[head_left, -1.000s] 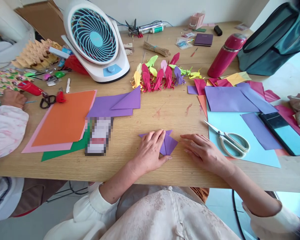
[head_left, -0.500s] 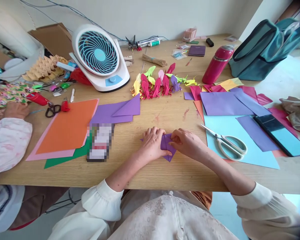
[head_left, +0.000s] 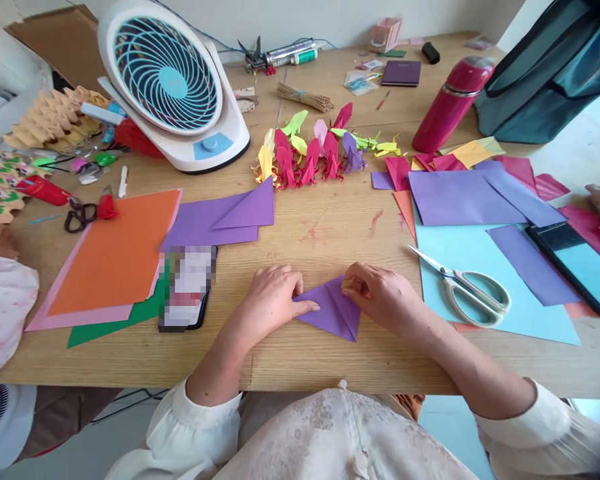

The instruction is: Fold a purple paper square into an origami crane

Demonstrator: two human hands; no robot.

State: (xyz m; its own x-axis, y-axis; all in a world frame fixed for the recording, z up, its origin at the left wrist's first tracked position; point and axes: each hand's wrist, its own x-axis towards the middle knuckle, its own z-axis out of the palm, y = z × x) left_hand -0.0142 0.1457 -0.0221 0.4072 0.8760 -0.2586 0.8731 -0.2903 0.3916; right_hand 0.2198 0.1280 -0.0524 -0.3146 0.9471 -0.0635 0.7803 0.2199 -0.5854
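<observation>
A folded purple sheet of origami paper (head_left: 330, 310) lies on the table before me, in a roughly triangular shape with creases near its right side. My left hand (head_left: 273, 300) is closed at its left corner, the thumb stretched along the upper edge and the other fingers curled behind. At the upper right edge, my right hand (head_left: 380, 290) pinches the paper between thumb and fingers, which partly hide that edge. To the right of my right hand, white-handled scissors (head_left: 475, 297) rest on a light blue sheet (head_left: 525, 327).
Several folded paper figures (head_left: 310, 160) stand beyond my hands. A fan (head_left: 180, 87) and orange paper (head_left: 115, 253) are on the left, with a phone (head_left: 187, 287) nearer. A red bottle (head_left: 453, 103) stands right. Another person's sleeve (head_left: 5, 307) shows far left.
My left hand has moved left off the middle of the purple paper to its left corner, and more of the sheet shows. The right hand still pinches the paper. The view has shifted closer.
</observation>
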